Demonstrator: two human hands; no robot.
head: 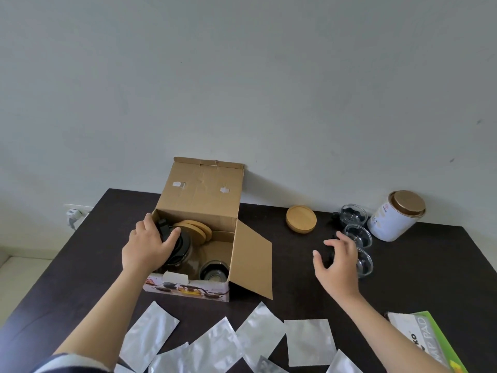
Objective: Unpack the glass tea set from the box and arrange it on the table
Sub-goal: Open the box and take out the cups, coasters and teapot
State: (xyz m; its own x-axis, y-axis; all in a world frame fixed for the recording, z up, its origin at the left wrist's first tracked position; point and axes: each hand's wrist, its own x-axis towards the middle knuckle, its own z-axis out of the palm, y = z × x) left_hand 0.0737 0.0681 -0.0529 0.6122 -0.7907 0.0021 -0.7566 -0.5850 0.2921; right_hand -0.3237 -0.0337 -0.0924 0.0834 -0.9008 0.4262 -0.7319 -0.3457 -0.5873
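Observation:
An open cardboard box (200,195) stands on the dark table (88,254). Inside it lie a glass teapot (183,249) with a black handle, wooden coasters (197,228) and a glass cup (213,270). My left hand (149,244) reaches into the box and grips the teapot by its top and handle. My right hand (337,258) hovers open over the table, just left of three glass cups (357,234) set in a row. A wooden coaster (301,218) lies left of that row.
A white tin with a gold lid (395,215) lies at the back right. Several white plastic bags (310,341) are spread along the near edge. A green and white pad (427,340) sits at the bottom right. The box's side flap (254,261) hangs open.

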